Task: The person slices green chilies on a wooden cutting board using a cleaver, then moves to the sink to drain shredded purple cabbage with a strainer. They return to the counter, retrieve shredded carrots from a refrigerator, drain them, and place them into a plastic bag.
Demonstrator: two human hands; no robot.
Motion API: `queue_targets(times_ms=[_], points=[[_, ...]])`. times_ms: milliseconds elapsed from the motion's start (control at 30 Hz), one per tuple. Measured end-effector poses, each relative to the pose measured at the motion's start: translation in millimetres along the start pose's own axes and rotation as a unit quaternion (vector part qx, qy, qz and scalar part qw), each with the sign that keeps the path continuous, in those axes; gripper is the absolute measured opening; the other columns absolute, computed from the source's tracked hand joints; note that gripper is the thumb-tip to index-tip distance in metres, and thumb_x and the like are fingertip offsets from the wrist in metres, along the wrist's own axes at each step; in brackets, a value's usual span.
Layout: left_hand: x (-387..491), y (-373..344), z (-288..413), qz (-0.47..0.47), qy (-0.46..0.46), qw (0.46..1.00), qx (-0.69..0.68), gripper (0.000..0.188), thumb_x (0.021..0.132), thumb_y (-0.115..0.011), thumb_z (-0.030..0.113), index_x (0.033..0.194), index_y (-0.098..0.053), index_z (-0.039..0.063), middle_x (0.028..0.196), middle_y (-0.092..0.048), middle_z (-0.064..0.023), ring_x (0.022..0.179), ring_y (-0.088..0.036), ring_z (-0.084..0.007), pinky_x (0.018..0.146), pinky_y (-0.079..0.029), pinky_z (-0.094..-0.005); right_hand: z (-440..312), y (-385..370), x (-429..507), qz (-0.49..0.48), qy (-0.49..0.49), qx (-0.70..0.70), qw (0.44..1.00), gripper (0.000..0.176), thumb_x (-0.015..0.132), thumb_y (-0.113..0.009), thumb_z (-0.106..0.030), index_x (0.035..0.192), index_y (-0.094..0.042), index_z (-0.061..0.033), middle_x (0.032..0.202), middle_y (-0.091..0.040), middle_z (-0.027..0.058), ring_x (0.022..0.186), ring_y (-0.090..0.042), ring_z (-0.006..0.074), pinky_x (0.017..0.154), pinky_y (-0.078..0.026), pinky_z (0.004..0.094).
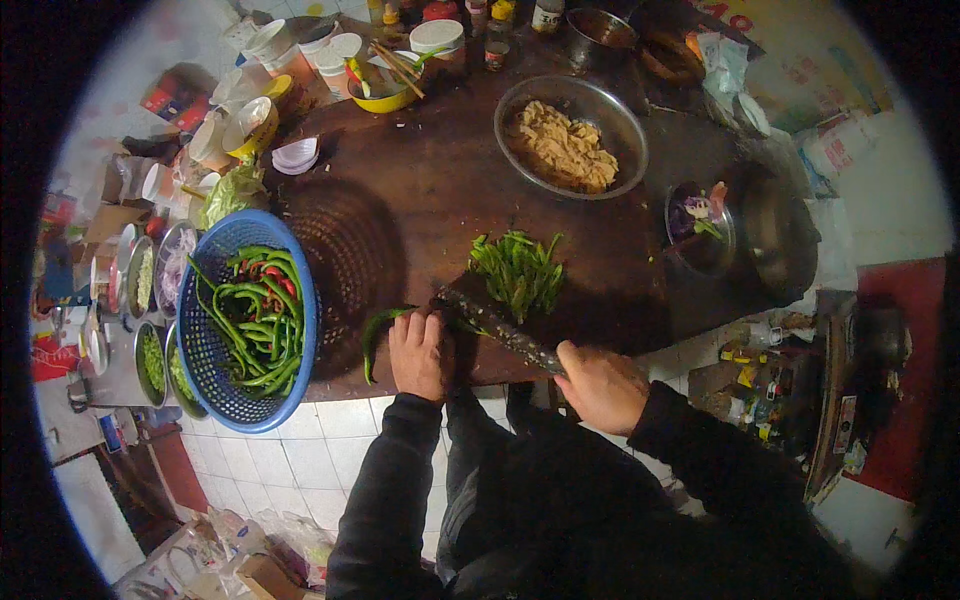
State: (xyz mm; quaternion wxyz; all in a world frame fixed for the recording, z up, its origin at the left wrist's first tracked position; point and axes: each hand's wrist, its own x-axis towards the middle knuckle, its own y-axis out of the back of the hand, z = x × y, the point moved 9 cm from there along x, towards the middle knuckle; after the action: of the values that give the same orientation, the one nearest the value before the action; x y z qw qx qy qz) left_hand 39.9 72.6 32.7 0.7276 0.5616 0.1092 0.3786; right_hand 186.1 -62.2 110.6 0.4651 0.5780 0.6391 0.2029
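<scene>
My right hand grips the handle of a kitchen knife, whose dark blade is flecked with bits of pepper. My left hand presses a long green chili pepper on the dark wooden table, close to the near edge. The pepper's stretch under the fingers is hidden, and a green piece shows beside the blade. Just beyond the knife lies a heap of cut green pepper. On the left, a blue plastic colander holds whole green chilies and some red ones.
A steel bowl of pale, paste-like food stands at the back right. Nearer on the right is a bowl of scraps. Onion pieces lie behind the colander. Tubs, a yellow bowl and bottles crowd the back.
</scene>
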Motion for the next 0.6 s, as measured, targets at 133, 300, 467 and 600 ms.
queue_targets(times_ms=[133,300,467,600], points=[[0,2,0,0.014,-0.002,1.000,-0.010,0.034,0.076,-0.066,0.015,0.107,-0.059,0.003,0.104,-0.056,-0.0155,0.102,-0.051,-0.0367,0.085,-0.043,-0.0459,-6,14,-10,0.053,0.044,0.031,0.997,0.019,0.090,-0.059,-0.012,0.097,-0.047,0.0006,0.075,-0.065,0.0234,0.068,-0.065,0.0417,0.058,-0.050,0.0523],[-2,2,-1,0.033,-0.006,0.999,-0.014,0.035,0.074,-0.067,0.014,0.106,-0.059,0.002,0.103,-0.055,-0.0161,0.103,-0.051,-0.0377,0.087,-0.043,-0.0464,-8,1,-6,0.001,0.012,-0.013,1.000,0.022,0.093,-0.061,-0.016,0.099,-0.045,-0.0013,0.076,-0.064,0.0220,0.070,-0.063,0.0435,0.059,-0.047,0.0528],[-1,0,-4,0.022,0.006,0.999,-0.045,0.035,0.073,-0.067,0.011,0.105,-0.059,0.002,0.103,-0.056,-0.0159,0.103,-0.051,-0.0383,0.087,-0.044,-0.0465,-5,4,2,0.017,-0.009,0.084,0.996,0.024,0.091,-0.063,-0.015,0.099,-0.045,-0.0016,0.079,-0.063,0.0222,0.075,-0.062,0.0447,0.063,-0.045,0.0540],[-1,4,-1,0.015,0.007,0.999,-0.035,0.034,0.073,-0.067,0.011,0.105,-0.060,0.003,0.103,-0.056,-0.0153,0.102,-0.051,-0.0376,0.087,-0.044,-0.0461,-17,5,-5,0.023,0.050,0.029,0.998,0.022,0.093,-0.060,-0.015,0.100,-0.045,-0.0006,0.073,-0.063,0.0210,0.071,-0.064,0.0433,0.060,-0.047,0.0526]])
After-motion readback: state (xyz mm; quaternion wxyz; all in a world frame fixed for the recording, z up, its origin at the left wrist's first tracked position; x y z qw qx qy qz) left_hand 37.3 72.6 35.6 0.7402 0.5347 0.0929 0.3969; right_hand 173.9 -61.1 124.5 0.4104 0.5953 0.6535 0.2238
